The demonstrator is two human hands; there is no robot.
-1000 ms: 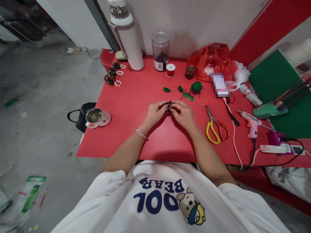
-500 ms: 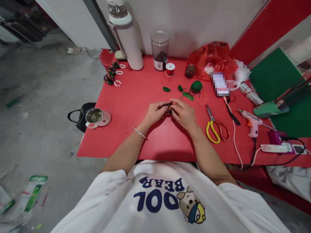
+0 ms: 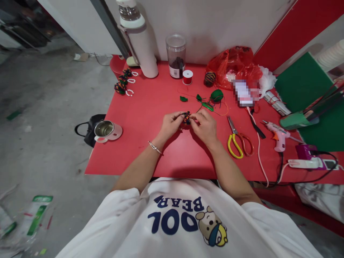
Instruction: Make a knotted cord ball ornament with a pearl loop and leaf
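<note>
Between my two hands is a small dark multicoloured yarn piece (image 3: 186, 118), with orange and dark strands showing. My left hand (image 3: 172, 123) pinches its left side between thumb and fingers. At its right edge, my right hand (image 3: 204, 125) has its fingertips closed on it. Beyond the hands lie a green-handled crochet hook (image 3: 207, 106), a green yarn ball (image 3: 216, 95) and a small green crocheted leaf (image 3: 184, 99). Several similar multicoloured yarn pieces with white bead loops (image 3: 120, 88) stand at the table's left edge.
Scissors (image 3: 235, 140) and a pink glue gun (image 3: 280, 135) with cables lie to the right on the red table (image 3: 139, 122). A mug (image 3: 109, 130) stands at the left edge. At the back are a thermos (image 3: 142, 50), a jar (image 3: 176, 57), a red thread spool (image 3: 187, 77) and a red bag (image 3: 231, 66).
My right fingers have shifted slightly down and opened the view of the yarn piece, so more of it shows between my hands. My left hand stays almost in place.
</note>
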